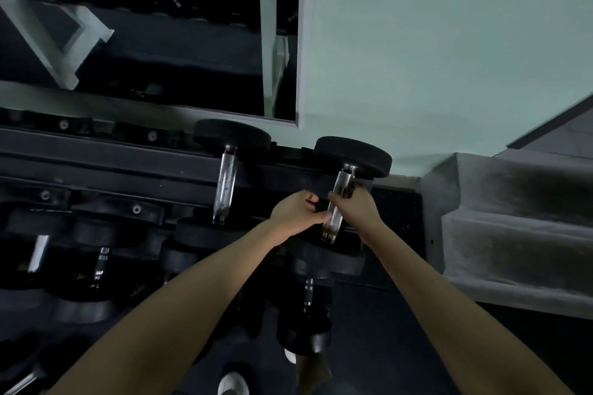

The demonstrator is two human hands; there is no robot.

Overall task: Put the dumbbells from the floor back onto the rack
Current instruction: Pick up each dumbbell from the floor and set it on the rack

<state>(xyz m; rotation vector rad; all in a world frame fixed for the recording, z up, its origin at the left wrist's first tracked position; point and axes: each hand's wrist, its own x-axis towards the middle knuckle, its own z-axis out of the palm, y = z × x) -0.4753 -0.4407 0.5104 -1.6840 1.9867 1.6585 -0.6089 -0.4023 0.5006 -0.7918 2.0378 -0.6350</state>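
A black dumbbell (352,155) with a knurled chrome handle lies across the right end of the dark rack's top tier (112,160). Both hands are on that handle. My left hand (296,213) grips its lower part from the left, and my right hand (354,205) grips it from the right, a little higher. A second matching dumbbell (226,181) rests on the top tier just to the left. A smaller dumbbell (308,293) sits on the tier below, under my hands.
Several more dumbbells (99,261) fill the lower tiers at left. A wall mirror (144,29) behind the rack reflects another rack. Concrete steps (513,221) rise at right beside the green wall. Dark floor and a white shoe (232,383) lie below.
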